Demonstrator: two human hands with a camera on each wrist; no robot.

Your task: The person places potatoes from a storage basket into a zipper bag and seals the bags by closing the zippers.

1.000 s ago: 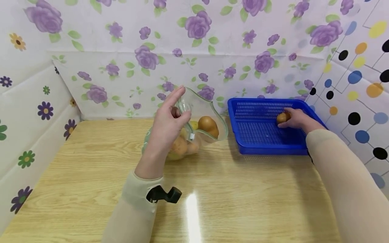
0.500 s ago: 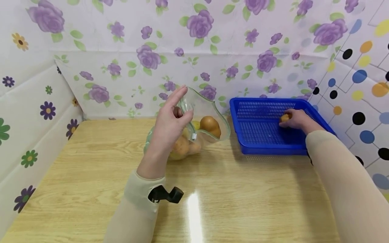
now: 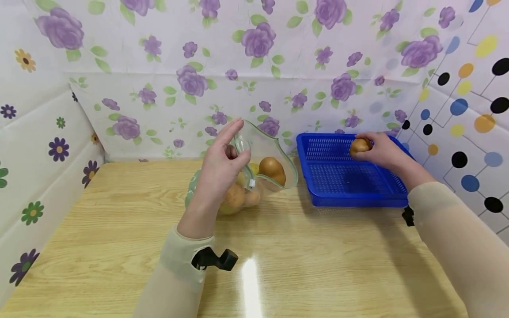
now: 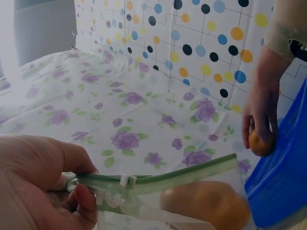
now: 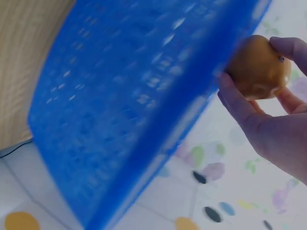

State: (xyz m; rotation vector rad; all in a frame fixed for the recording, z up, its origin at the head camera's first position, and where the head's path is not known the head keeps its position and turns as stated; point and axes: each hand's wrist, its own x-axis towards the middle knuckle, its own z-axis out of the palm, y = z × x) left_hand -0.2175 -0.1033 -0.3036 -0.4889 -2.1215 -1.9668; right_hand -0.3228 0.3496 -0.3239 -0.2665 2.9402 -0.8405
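In the head view my left hand (image 3: 218,168) pinches the green-edged rim of a clear zip bag (image 3: 289,160), holding its mouth open. A brown pear (image 3: 272,169) lies inside near the opening. Tan, speckled potato-like items (image 3: 235,194) and something yellow show lower in the bag, partly hidden by the hand. My right hand (image 3: 383,151) grips another brown pear (image 3: 359,149) over the back part of a blue plastic basket (image 3: 318,199). The right wrist view shows fingers and thumb round this pear (image 5: 260,69), beside the basket's rim.
The wood-grain table (image 3: 318,260) stretches in front of the bag and basket. A flowered sheet (image 3: 191,106) covers the wall behind, and a dotted sheet (image 3: 457,132) stands close on the basket's right.
My right hand has lifted the pear from the basket floor, moving it up and slightly left. The left hand keeps its hold on the bag rim.
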